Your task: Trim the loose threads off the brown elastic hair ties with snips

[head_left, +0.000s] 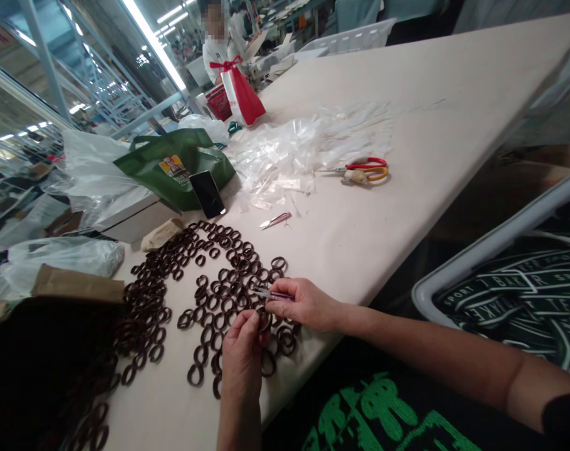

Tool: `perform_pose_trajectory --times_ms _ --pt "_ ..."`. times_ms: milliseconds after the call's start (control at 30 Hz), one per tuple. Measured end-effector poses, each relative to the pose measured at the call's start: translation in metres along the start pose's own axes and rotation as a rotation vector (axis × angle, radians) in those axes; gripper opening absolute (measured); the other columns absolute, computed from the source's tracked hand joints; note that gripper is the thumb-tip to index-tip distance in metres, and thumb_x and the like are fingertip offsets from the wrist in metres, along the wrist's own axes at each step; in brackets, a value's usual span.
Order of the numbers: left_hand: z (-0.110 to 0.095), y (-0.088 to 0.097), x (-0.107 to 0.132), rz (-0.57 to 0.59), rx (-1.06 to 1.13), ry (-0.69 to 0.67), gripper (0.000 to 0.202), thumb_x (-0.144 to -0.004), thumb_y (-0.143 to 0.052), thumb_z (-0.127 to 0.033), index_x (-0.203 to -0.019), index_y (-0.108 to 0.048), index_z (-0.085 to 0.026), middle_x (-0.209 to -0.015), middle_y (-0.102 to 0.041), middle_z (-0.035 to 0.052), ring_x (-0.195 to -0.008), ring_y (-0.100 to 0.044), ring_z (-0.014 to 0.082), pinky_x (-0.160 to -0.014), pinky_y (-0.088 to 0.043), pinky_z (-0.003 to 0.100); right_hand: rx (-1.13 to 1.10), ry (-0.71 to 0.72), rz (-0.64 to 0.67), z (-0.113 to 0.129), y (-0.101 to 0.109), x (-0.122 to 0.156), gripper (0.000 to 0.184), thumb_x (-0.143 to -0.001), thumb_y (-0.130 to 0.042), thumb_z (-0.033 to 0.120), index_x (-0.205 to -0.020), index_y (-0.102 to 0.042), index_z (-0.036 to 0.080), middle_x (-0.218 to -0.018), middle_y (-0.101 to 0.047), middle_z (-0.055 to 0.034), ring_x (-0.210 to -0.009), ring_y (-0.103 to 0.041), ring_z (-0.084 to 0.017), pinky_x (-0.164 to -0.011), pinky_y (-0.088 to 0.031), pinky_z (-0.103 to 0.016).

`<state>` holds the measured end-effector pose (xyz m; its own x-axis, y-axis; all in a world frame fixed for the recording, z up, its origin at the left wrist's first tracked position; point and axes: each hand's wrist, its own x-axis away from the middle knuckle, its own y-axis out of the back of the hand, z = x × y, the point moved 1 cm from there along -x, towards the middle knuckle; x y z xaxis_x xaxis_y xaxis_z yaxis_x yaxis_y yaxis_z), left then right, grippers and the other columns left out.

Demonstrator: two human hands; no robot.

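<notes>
While the right hand (308,305) holds snips (262,292), dark straps (510,282) read "SPORT".

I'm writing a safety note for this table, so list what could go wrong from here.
1. The blades of the snips in the right hand are close to the left hand; a slip might nick it.
2. Some loose dark rings lie near the edge of the table, so a forearm could brush them off.
3. The phone seems propped against the green bag and might slide.
</notes>
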<state>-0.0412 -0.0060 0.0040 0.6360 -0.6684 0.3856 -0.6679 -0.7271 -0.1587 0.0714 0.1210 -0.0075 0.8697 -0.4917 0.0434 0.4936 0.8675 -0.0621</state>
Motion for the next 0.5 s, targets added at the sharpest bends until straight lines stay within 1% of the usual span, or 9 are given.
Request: perform_pose_trajectory --times_ms 67,167,300,400,500 --pt "-0.002 0.001 0.001 0.002 0.01 0.007 0.025 -0.07 -0.077 -0.038 -0.069 -0.064 -0.017 -0.067 -0.056 -0.0017 -0.054 -0.044 0.0072 -0.049 -0.039 0.018 0.042 0.008 0.029 0.002 0.002 0.001 0.037 -0.088 -0.061 0.05 -0.083 -0.061 0.014 -0.068 -0.053 0.0023 -0.06 -0.044 -0.009 -0.054 -0.035 -0.019" --pt "-0.003 0.002 0.001 -0.004 -0.034 -0.019 0.024 -0.071 -0.075 -0.039 -0.069 -0.063 -0.018 -0.068 -0.056 -0.0006 -0.054 -0.044 0.0082 -0.049 -0.039 0.019 0.208 0.083 0.043 0.007 0.007 0.004 0.043 -0.091 -0.057 0.055 -0.079 -0.062 0.013 -0.064 -0.052 0.0023 -0.058 -0.043 -0.009 -0.053 -0.033 -0.02" --pt "-0.002 0.001 0.0 0.005 -0.063 -0.038 0.025 -0.072 -0.074 -0.04 -0.07 -0.064 -0.018 -0.066 -0.055 -0.0012 -0.053 -0.043 0.0081 -0.049 -0.039 0.02 0.384 0.156 0.061 0.011 0.012 0.005 0.043 -0.094 -0.053 0.052 -0.081 -0.064 0.014 -0.067 -0.057 0.0006 -0.06 -0.047 -0.01 -0.056 -0.034 -0.021" --pt "-0.001 0.001 0.0 0.019 -0.054 -0.027 0.026 -0.071 -0.075 -0.04 -0.069 -0.064 -0.017 -0.062 -0.053 -0.0025 -0.052 -0.042 0.0074 -0.049 -0.037 0.019 0.456 0.193 0.076 0.012 0.015 0.004 0.04 -0.095 -0.053 0.05 -0.083 -0.066 0.014 -0.069 -0.059 -0.0002 -0.061 -0.049 -0.01 -0.058 -0.033 -0.022" --pt "0.0 0.002 0.001 0.016 -0.077 -0.025 0.027 -0.07 -0.076 -0.041 -0.071 -0.065 -0.016 -0.061 -0.052 -0.0031 -0.051 -0.042 0.0073 -0.048 -0.036 0.019 0.505 0.239 0.122 0.014 0.018 0.002 0.039 -0.095 -0.053 0.049 -0.08 -0.066 0.015 -0.068 -0.058 -0.0002 -0.06 -0.047 -0.01 -0.058 -0.031 -0.022"
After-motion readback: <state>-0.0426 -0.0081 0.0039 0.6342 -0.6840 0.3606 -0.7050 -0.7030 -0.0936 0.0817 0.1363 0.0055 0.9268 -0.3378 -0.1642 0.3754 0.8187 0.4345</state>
